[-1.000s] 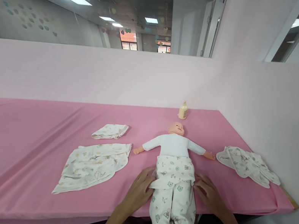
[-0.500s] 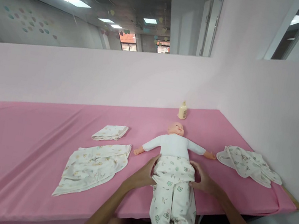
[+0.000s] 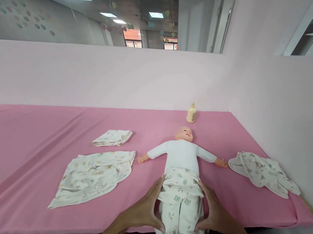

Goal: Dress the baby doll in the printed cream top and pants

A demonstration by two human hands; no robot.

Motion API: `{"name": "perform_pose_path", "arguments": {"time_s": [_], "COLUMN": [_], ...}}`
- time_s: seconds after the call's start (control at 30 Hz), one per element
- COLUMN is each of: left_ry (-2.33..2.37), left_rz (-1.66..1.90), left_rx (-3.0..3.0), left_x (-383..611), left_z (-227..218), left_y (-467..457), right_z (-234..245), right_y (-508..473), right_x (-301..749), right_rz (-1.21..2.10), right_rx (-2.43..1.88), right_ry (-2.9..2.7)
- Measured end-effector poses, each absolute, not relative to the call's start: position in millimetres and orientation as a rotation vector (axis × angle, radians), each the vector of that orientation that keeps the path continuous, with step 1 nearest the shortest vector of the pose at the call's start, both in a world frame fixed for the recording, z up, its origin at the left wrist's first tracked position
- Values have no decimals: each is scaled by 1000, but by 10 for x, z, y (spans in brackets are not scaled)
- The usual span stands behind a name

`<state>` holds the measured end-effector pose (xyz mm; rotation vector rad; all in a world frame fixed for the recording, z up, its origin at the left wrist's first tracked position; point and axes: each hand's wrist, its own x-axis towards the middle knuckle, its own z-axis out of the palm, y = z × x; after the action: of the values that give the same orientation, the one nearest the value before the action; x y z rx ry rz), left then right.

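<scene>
A baby doll [image 3: 182, 152] lies on its back on the pink table [image 3: 19, 141], arms out, in a white top and patterned trousers [image 3: 179, 209]. Its feet hang over the front edge. My left hand [image 3: 145, 207] grips the trousers at the doll's left thigh, fingers curled round the cloth. My right hand [image 3: 213, 214] clasps the other side of the trousers at the same height. The waistband sits bunched just below the white top.
A spread patterned garment [image 3: 93, 174] and a small folded cloth [image 3: 113, 137] lie left of the doll. Another crumpled garment [image 3: 264, 173] lies at the right by the wall. A small cream bottle [image 3: 192, 113] stands at the back. Walls close the back and right.
Both hands slid from the doll's waist down to its thighs, closing on the trousers, and the waistband has bunched lower. The camera tilted down a little.
</scene>
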<state>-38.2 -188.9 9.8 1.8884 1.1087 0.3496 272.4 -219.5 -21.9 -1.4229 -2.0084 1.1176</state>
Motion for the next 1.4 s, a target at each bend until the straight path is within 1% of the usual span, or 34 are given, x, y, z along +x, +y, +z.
{"name": "perform_pose_path", "arguments": {"time_s": [0.23, 0.37, 0.47, 0.6, 0.8, 0.97, 1.07, 1.13, 1.3, 1.4], "left_ry": [1204, 1265, 1313, 1320, 1305, 1412, 1435, 1436, 1557, 1655], "left_rz": [401, 509, 598, 616, 678, 869, 983, 972, 851, 848], "left_rx": [1827, 1788, 1828, 2034, 2445, 2452, 2428, 2441, 2384, 2332], "left_x": [-299, -331, -371, -402, -327, -116, -17, -10, -94, -81], "left_z": [-65, -146, -232, -343, -490, -636, -629, -587, -483, -418], "left_y": [-1983, -2126, -2291, -2529, -2808, -2883, -2884, -2884, -2927, -2989], "right_z": [-203, -223, -265, -333, -475, -736, -850, -873, -831, -763], "right_y": [-2175, -2263, -2380, -2561, -2850, -3057, -3092, -3091, -3113, -3146], "right_x": [2648, 2627, 2612, 2607, 2595, 2430, 2324, 2287, 2302, 2327], "right_rz": [1146, 1158, 1053, 876, 869, 606, 461, 438, 516, 610], "right_rx": [-1429, -1454, -1443, -1399, -1322, -1311, -1368, -1388, -1452, -1530], "right_ry": [-1859, -1790, -1824, -1905, -1977, -1989, -1940, -1910, -1860, -1852]}}
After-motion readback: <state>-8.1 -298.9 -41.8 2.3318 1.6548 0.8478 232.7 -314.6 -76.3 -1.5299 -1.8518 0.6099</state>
